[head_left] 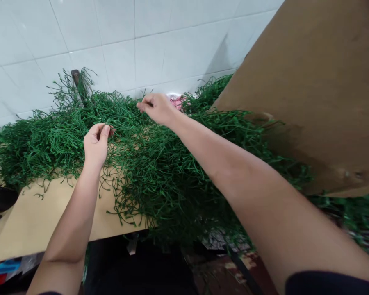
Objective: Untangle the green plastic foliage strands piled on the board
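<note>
Green artificial plant stems (166,172), thin and branching with small buds at the tips, lie in loose heaps over a sheet of brown cardboard (49,205). My left hand (96,141) is closed in a pinch, thumb against forefinger, at the near edge of the left heap (58,135). Farther off and to the right, my right hand (156,107) is also pinched, just above the greenery by the wall. Whatever is between the fingers of either hand is too small or hidden to make out.
A large cardboard panel (310,82) leans up at the right. White wall tiles (117,32) run along the back. A brown upright bar (77,84) pokes out of the left heap. Something pink (176,101) shows by the wall, and a black object (0,198) at the left edge.
</note>
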Available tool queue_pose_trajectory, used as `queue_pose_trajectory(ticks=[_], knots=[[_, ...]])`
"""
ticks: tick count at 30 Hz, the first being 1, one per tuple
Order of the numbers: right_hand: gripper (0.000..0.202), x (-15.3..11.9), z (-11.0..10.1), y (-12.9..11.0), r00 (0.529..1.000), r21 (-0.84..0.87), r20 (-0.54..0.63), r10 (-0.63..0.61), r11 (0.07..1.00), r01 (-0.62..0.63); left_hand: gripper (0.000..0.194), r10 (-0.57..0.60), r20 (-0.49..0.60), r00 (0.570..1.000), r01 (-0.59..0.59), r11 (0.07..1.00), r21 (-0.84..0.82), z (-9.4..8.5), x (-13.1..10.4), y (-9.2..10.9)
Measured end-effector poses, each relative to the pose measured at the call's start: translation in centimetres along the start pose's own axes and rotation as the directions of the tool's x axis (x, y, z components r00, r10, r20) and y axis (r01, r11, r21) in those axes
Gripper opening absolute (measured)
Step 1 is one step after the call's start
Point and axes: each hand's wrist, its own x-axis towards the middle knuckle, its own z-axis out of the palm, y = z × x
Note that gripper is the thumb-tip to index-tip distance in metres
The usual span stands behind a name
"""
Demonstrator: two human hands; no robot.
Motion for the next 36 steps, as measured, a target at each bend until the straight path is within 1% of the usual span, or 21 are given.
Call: queue_pose_trajectory(ticks=[1,3,5,6,8,10,11,13,16,20,24,27,28,29,30,31,32,33,34,35,36], knots=[[0.030,0.5,0.4,-0.1,0.999,-0.041,-0.050,0.016,0.999,-0.018,0.027,0.001,0.017,1.000,0.000,1.000,-0.008,-0.2,0.0,0.1],[0.032,0.9,1.0,-0.9,0.993,-0.125,-0.115,-0.011,0.992,-0.004,0.028,-0.009,0.055,0.998,0.008,1.000,0.010,-0.4,-0.1,0.4],[0.035,0.3,1.2,-2.6,0.991,-0.161,-0.096,-0.097,0.984,0.081,0.028,-0.026,0.080,0.996,0.021,0.998,0.055,-0.6,-0.2,0.5],[0.036,-0.3,1.1,-3.7,0.988,-0.146,-0.047,-0.149,0.979,0.141,0.028,-0.036,0.090,0.995,0.029,0.997,0.077,-0.7,-0.3,0.5],[0.034,-1.7,0.9,-5.8,0.964,-0.065,0.124,-0.237,0.967,0.246,0.028,-0.053,0.116,0.992,0.040,0.993,0.111,-0.9,-0.4,0.5],[0.029,-2.9,0.7,-7.1,0.919,0.012,0.282,-0.276,0.959,0.284,0.028,-0.056,0.161,0.985,0.033,0.990,0.139,-1.0,-0.6,0.6],[0.026,-3.3,0.6,-7.4,0.905,0.024,0.325,-0.275,0.959,0.283,0.027,-0.054,0.186,0.981,0.025,0.987,0.157,-1.0,-0.6,0.7],[0.025,-3.7,0.5,-7.3,0.898,0.012,0.349,-0.268,0.959,0.282,0.027,-0.056,0.246,0.968,0.004,0.978,0.207,-1.1,-0.8,0.8],[0.026,-3.9,0.2,-6.0,0.887,-0.022,0.347,-0.307,0.942,0.335,0.031,-0.098,0.327,0.940,-0.008,0.951,0.308,-1.3,-1.1,1.0],[0.019,-4.6,-0.7,-4.9,0.849,-0.096,0.400,-0.345,0.906,0.413,0.030,-0.137,0.347,0.928,0.008,0.937,0.350,-1.8,-1.3,1.1],[0.022,-5.1,-0.9,-4.7,0.867,-0.307,0.378,-0.324,0.840,0.447,0.029,-0.084,0.375,0.923,-0.048,0.943,0.329,-1.2,-1.9,1.5],[0.022,-4.2,-0.9,-3.5,0.869,-0.417,0.339,-0.361,0.770,0.483,0.030,-0.034,0.368,0.929,-0.107,0.929,0.355,-0.4,-3.4,2.3],[0.021,-3.6,-1.1,-2.7,0.878,-0.438,0.324,-0.353,0.766,0.470,0.030,-0.024,0.360,0.933,-0.117,0.923,0.366,-0.3,-4.0,2.6],[0.022,-3.1,-1.5,-1.6,0.903,-0.461,0.288,-0.318,0.781,0.421,0.030,-0.012,0.355,0.935,-0.131,0.918,0.375,-0.4,-4.8,3.0],[0.024,-2.5,-2.1,-0.2,0.942,-0.486,0.223,-0.250,0.810,0.330,0.030,0.005,0.357,0.934,-0.149,0.913,0.379,-0.6,-5.5,3.5],[0.025,-2.1,-2.8,1.2,0.980,-0.501,0.130,-0.148,0.844,0.194,0.031,0.026,0.362,0.932,-0.171,0.911,0.376,-0.9,-6.2,3.9],[0.026,-1.8,-3.5,2.6,0.999,-0.489,0.012,-0.043,0.871,0.044,0.031,0.050,0.373,0.926,-0.196,0.910,0.365,-1.2,-6.8,4.3],[0.027,-1.7,-4.2,3.8,0.994,-0.452,-0.099,0.049,0.887,-0.088,0.032,0.069,0.391,0.918,-0.215,0.914,0.343,-1.4,-7.3,4.6],[0.027,-1.8,-4.8,4.7,0.983,-0.403,-0.160,0.092,0.903,-0.150,0.032,0.078,0.428,0.900,-0.230,0.920,0.317,-1.4,-7.7,4.9],[0.027,-2.0,-5.2,5.1,0.976,-0.356,-0.186,0.111,0.919,-0.172,0.032,0.077,0.481,0.873,-0.239,0.928,0.286,-1.3,-7.9,5.0],[0.026,-2.3,-5.4,5.0,0.979,-0.315,-0.174,0.101,0.937,-0.153,0.030,0.071,0.546,0.835,-0.248,0.934,0.257,-0.9,-8.0,5.0]])
